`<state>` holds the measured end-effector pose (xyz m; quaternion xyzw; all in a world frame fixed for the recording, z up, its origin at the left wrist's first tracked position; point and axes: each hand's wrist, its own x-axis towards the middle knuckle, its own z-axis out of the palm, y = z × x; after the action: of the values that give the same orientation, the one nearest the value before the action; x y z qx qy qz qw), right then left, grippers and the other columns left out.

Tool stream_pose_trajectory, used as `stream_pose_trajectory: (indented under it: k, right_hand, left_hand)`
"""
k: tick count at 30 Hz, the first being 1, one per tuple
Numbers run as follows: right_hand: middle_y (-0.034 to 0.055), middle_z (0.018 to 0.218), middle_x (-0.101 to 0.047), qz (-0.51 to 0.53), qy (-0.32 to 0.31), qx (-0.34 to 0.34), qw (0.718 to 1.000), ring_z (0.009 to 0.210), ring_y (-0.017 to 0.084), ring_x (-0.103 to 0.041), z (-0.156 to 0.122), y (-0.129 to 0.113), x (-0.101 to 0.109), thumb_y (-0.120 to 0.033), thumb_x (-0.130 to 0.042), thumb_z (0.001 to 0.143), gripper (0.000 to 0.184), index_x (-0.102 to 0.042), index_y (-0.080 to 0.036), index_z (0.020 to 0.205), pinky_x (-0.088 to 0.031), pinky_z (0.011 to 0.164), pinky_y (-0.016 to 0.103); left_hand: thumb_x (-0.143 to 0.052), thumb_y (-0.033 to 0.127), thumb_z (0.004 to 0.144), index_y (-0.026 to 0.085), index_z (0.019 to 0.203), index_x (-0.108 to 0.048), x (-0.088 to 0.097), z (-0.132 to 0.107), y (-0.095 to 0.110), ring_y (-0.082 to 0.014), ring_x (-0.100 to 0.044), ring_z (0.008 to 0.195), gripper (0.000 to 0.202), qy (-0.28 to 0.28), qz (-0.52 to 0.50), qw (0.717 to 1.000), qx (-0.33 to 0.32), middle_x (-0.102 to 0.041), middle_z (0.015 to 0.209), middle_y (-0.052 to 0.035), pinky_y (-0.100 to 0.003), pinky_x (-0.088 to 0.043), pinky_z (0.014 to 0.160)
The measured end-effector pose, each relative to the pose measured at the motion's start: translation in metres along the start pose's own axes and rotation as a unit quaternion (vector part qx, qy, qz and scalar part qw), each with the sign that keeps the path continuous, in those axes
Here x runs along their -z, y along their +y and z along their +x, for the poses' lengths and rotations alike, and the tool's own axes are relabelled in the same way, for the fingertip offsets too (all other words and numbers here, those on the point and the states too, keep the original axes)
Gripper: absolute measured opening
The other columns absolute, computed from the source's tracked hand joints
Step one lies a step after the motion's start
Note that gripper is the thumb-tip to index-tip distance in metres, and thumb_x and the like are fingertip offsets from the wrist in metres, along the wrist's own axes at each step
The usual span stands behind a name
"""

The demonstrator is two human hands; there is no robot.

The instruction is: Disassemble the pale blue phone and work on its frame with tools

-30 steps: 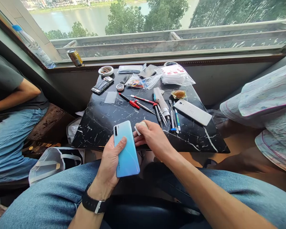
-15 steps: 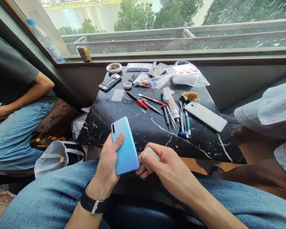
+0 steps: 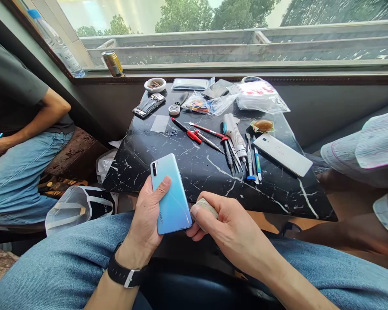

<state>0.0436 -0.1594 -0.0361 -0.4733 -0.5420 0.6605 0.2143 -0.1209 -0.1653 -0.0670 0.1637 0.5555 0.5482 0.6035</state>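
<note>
A light-blue smartphone (image 3: pixel 172 193) lies back side up in my left hand (image 3: pixel 145 215). My thumb presses on its back and the palm supports its left side. My right hand (image 3: pixel 226 228) is closed around a pale grey-green wad (image 3: pixel 205 208) that looks like folded cloth; the fingers hide most of it. That wad sits by the phone's lower right corner, and I cannot tell whether it touches. Both hands are in front of the black marbled table (image 3: pixel 168 172), above my lap.
A heat-gun-like tool (image 3: pixel 234 133), a red pen (image 3: pixel 187 131), several screwdrivers and tweezers lie mid-table. To the right is a white phone (image 3: pixel 283 154). An opened phone (image 3: pixel 148 104), an ashtray (image 3: pixel 154 85) and plastic bags (image 3: pixel 258 97) stand farther back. People sit left and right.
My view has shifted slightly, so the table and window appear a little displaced. My hands keep the same grips, and the phone sits nearly as before.
</note>
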Motion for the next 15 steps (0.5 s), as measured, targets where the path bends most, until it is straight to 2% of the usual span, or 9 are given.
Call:
stream_pose_trajectory:
  k: [6,12,15]
  right_hand:
    - [-0.0010,0.068,-0.071,-0.009,0.006,-0.001,1.000,0.066,0.016,-0.072,0.0002,-0.0002,-0.0018,-0.027,-0.049,0.096,0.028,-0.055,-0.021,0.070,-0.059,0.063,0.024]
    - [-0.0016,0.062,-0.067,-0.159,0.067,0.065,0.983,0.059,0.016,-0.065,0.0021,0.0019,-0.0017,-0.027,-0.048,0.097,0.031,-0.048,-0.024,0.067,-0.049,0.058,0.026]
    - [-0.0011,0.062,-0.066,-0.178,0.060,0.070,0.980,0.059,0.016,-0.064,0.0041,0.0037,-0.0006,-0.027,-0.047,0.098,0.031,-0.047,-0.025,0.067,-0.046,0.056,0.027]
  left_hand:
    - [-0.076,0.038,0.084,0.021,0.112,-0.060,0.0004,0.0007,-0.0008,-0.0091,-0.058,0.061,0.036,-0.008,-0.013,1.000,-0.009,-0.060,0.077,0.0032,-0.021,-0.056,0.059]
    - [-0.081,0.036,0.078,0.022,0.111,-0.062,-0.0037,0.0003,-0.0037,-0.0124,-0.063,0.064,0.040,0.008,-0.021,1.000,-0.022,-0.067,0.086,0.0002,-0.026,-0.058,0.064]
    - [-0.082,0.036,0.077,0.022,0.110,-0.063,-0.0040,0.0012,-0.0053,-0.0129,-0.064,0.064,0.041,0.012,-0.018,0.999,-0.034,-0.068,0.088,-0.0003,-0.027,-0.058,0.064]
